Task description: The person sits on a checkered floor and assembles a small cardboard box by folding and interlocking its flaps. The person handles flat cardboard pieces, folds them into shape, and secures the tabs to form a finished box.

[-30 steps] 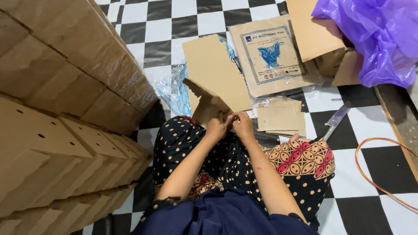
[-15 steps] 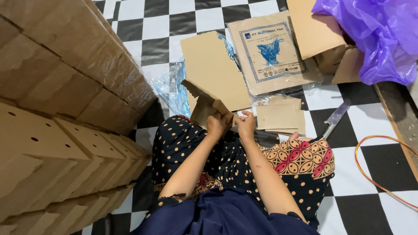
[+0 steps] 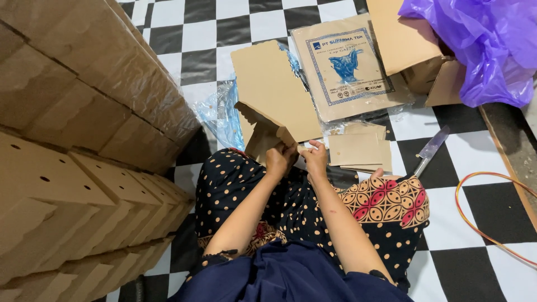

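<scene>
Left hand (image 3: 279, 159) and right hand (image 3: 315, 159) meet side by side, fingers curled, forearms converging.

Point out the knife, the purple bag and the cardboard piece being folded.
knife (image 3: 429, 150): head view, on the blade.
purple bag (image 3: 481, 45): head view, middle of the plastic.
cardboard piece (image 3: 274, 92): head view, on its flat panel.

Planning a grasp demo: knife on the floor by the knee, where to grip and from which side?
Take the knife by its lower handle end near the patterned knee, coming from above. It lies flat on the tiles, blade pointing up and away toward the purple bag, so the handle is probably the nearer, safer end.
</scene>
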